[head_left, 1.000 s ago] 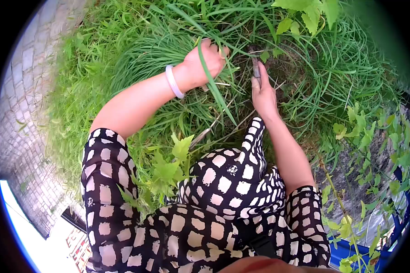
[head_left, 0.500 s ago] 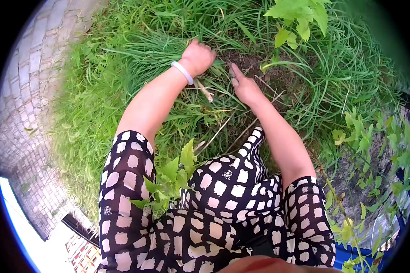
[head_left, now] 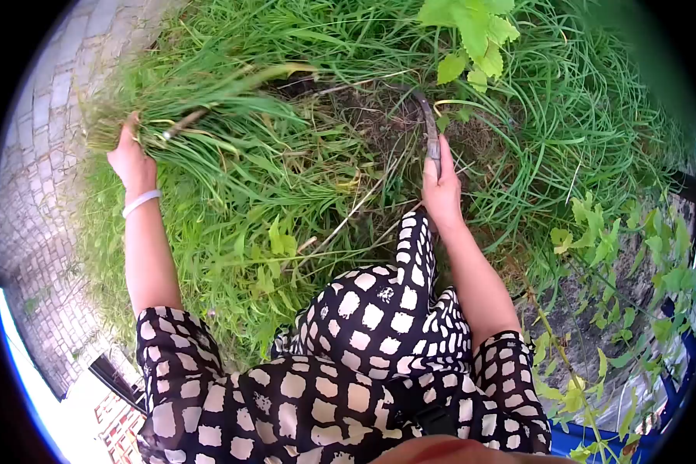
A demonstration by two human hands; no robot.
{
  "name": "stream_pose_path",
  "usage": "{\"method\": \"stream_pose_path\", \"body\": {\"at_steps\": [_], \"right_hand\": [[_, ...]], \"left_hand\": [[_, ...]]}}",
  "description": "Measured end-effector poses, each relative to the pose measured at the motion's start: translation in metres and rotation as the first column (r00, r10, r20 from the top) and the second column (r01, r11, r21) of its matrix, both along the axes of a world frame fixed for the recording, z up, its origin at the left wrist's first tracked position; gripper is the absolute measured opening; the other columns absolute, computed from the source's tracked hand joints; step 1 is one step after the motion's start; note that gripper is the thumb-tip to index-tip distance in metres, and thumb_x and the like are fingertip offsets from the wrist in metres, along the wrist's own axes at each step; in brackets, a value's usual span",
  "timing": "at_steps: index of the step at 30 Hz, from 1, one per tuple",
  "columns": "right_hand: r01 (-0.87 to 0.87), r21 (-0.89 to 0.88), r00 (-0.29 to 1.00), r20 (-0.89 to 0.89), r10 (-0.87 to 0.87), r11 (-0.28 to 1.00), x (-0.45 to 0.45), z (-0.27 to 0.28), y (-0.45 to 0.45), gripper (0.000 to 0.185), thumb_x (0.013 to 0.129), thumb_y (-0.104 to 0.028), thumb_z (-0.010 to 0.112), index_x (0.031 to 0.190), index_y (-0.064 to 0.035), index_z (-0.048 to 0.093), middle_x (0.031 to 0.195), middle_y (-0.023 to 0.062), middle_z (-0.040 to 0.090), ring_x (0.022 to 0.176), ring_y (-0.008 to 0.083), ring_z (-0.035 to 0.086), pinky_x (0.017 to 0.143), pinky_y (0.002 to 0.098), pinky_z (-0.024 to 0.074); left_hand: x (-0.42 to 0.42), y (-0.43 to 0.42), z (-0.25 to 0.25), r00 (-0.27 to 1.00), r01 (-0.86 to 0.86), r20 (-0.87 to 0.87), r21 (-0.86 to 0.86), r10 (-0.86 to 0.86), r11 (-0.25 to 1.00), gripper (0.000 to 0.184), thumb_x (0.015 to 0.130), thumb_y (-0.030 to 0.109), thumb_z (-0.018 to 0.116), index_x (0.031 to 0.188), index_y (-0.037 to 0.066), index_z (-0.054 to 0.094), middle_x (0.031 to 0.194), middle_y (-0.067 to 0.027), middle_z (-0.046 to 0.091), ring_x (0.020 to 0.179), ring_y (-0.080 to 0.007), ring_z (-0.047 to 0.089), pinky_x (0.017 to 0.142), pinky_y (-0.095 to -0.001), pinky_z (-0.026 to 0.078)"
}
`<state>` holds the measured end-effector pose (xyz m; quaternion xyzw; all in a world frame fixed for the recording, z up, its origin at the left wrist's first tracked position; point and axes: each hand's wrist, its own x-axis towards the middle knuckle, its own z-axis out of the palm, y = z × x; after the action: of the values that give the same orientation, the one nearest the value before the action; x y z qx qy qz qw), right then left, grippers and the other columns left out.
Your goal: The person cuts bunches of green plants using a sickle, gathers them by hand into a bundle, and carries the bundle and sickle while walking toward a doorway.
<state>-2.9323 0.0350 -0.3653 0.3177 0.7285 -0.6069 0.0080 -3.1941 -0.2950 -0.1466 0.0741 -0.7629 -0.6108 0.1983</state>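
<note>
My left hand (head_left: 134,161), with a pale bracelet on its wrist, is closed around the base of a bundle of long green grass (head_left: 232,127) at the left. The bundle's blades point right and are partly blurred. Near the middle, my right hand (head_left: 443,189) grips the handle of a sickle (head_left: 428,116). Its dark curved blade reaches up and bends left over a patch of brown soil (head_left: 383,124) with cut stubble.
A brick path (head_left: 39,185) runs along the left. Tall grass (head_left: 549,131) stands at the right, and a leafy plant (head_left: 472,35) hangs at the top. Vines (head_left: 615,232) climb by grey ground at the right, near a blue frame (head_left: 684,363). Dry stems lie below the soil.
My left hand has moved far left with the grass bundle, away from the soil patch. My right hand has shifted right and down, and the sickle blade now shows.
</note>
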Motion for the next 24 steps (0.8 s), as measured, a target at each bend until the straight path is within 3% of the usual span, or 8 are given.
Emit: {"method": "stream_pose_path", "body": {"at_steps": [4, 6, 9, 13, 14, 17, 19, 24], "right_hand": [[-0.073, -0.027, 0.988, -0.142, 0.068, 0.997, 0.036, 0.003, 0.017, 0.049, 0.090, -0.017, 0.050, 0.136, -0.0146, 0.035, 0.117, 0.0148, 0.056, 0.108, 0.0240, 0.055, 0.091, 0.0316, 0.0416], [-0.059, 0.031, 0.985, -0.160, 0.063, 0.998, 0.063, -0.001, 0.024, 0.048, 0.089, -0.014, 0.051, 0.135, -0.0146, 0.037, 0.115, 0.0128, 0.057, 0.104, 0.0217, 0.056, 0.089, 0.0310, 0.0422], [-0.105, -0.040, 0.994, -0.029, 0.104, 0.994, 0.067, 0.010, 0.024, 0.045, 0.088, -0.013, 0.051, 0.131, -0.0162, 0.038, 0.107, 0.0120, 0.060, 0.092, 0.0233, 0.060, 0.082, 0.0333, 0.0453], [-0.180, -0.015, 0.981, 0.074, 0.180, 0.984, 0.049, 0.001, 0.016, 0.046, 0.088, -0.017, 0.053, 0.131, -0.0156, 0.037, 0.100, 0.0159, 0.060, 0.089, 0.0259, 0.060, 0.081, 0.0343, 0.0454], [-0.134, -0.029, 0.990, 0.039, 0.135, 0.991, 0.046, -0.002, 0.015, 0.047, 0.088, -0.020, 0.053, 0.132, -0.0142, 0.037, 0.100, 0.0161, 0.060, 0.090, 0.0256, 0.060, 0.081, 0.0336, 0.0451], [-0.056, 0.044, 0.997, -0.051, 0.058, 0.997, 0.048, -0.015, 0.020, 0.050, 0.089, -0.026, 0.053, 0.133, -0.0099, 0.036, 0.101, 0.0149, 0.060, 0.089, 0.0240, 0.059, 0.080, 0.0314, 0.0447], [0.034, -0.046, 0.994, 0.106, -0.029, 0.998, 0.051, -0.014, 0.020, 0.049, 0.090, -0.025, 0.053, 0.133, -0.0084, 0.037, 0.102, 0.0134, 0.060, 0.087, 0.0231, 0.058, 0.078, 0.0311, 0.0450], [0.144, -0.046, 0.990, 0.001, -0.144, 0.988, 0.031, -0.044, 0.024, 0.047, 0.088, -0.021, 0.054, 0.130, -0.0059, 0.039, 0.094, 0.0140, 0.061, 0.080, 0.0243, 0.059, 0.074, 0.0330, 0.0462]], "left_hand": [[-0.001, -0.135, 0.046, 0.624, -0.775, -0.231, -0.059, 0.747, 0.629, 0.067, 0.067, 0.010, 0.069, 0.120, -0.006, 0.033, 0.105, -0.0198, 0.056, 0.081, -0.0298, 0.060, 0.069, -0.0383, 0.055], [0.024, -0.172, 0.069, 0.584, -0.804, -0.191, -0.266, 0.789, 0.531, 0.071, 0.066, 0.013, 0.070, 0.122, -0.005, 0.030, 0.109, -0.0231, 0.055, 0.084, -0.0323, 0.062, 0.076, -0.0407, 0.054], [0.020, -0.246, 0.076, 0.755, -0.510, -0.328, -0.837, 0.567, 0.196, 0.049, 0.066, 0.021, 0.074, 0.102, -0.008, 0.058, 0.095, -0.0205, 0.064, 0.084, -0.0288, 0.063, 0.079, -0.0380, 0.050], [0.005, -0.101, 0.053, 1.000, -0.019, -0.016, -0.940, 0.012, 0.342, 0.038, 0.067, 0.016, 0.073, 0.100, 0.001, 0.062, 0.093, -0.0136, 0.065, 0.084, -0.0291, 0.061, 0.079, -0.0381, 0.046], [-0.009, -0.084, 0.049, 0.978, 0.041, 0.013, -0.990, -0.210, 0.132, 0.042, 0.065, 0.015, 0.073, 0.104, 0.006, 0.061, 0.092, -0.0118, 0.063, 0.090, -0.0303, 0.057, 0.083, -0.0398, 0.041], [0.019, 0.072, 0.045, 0.821, -0.064, 0.117, -0.953, -0.559, -0.295, 0.031, 0.068, 0.008, 0.066, 0.098, 0.012, 0.062, 0.093, -0.0053, 0.063, 0.105, -0.0273, 0.050, 0.091, -0.0385, 0.030], [0.026, 0.132, 0.016, 0.606, -0.067, 0.197, -0.953, -0.770, -0.296, 0.013, 0.075, 0.001, 0.056, 0.084, 0.009, 0.060, 0.076, -0.0053, 0.063, 0.106, -0.0266, 0.052, 0.093, -0.0363, 0.028], [0.072, 0.197, -0.100, 0.153, 0.182, 0.665, -0.746, -0.731, -0.640, 0.005, 0.068, 0.008, 0.056, 0.074, 0.009, 0.056, 0.065, -0.0056, 0.058, 0.074, -0.0223, 0.056, 0.083, -0.0384, 0.042]]}}
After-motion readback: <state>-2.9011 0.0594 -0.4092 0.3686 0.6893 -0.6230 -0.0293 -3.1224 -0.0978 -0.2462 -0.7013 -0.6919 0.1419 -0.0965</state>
